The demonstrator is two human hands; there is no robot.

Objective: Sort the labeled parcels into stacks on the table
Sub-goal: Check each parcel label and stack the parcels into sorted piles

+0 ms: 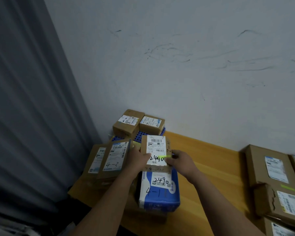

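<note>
A small brown parcel (156,147) with a white label marked 2490 is held between both hands above a blue-and-white parcel (158,193) marked 2490 and 4-1. My left hand (138,159) grips its left side, thumb on the label. My right hand (180,161) grips its right side. Left of them stands a brown parcel (115,157) marked 4-3, with another labeled parcel (96,159) beside it. Two brown parcels (128,123) (152,124) sit at the back on a blue crate (140,135).
The wooden table (211,167) runs along a white wall. Several larger brown labeled parcels (271,169) lie at its right end. A grey curtain (32,108) hangs on the left, close to the table's left edge.
</note>
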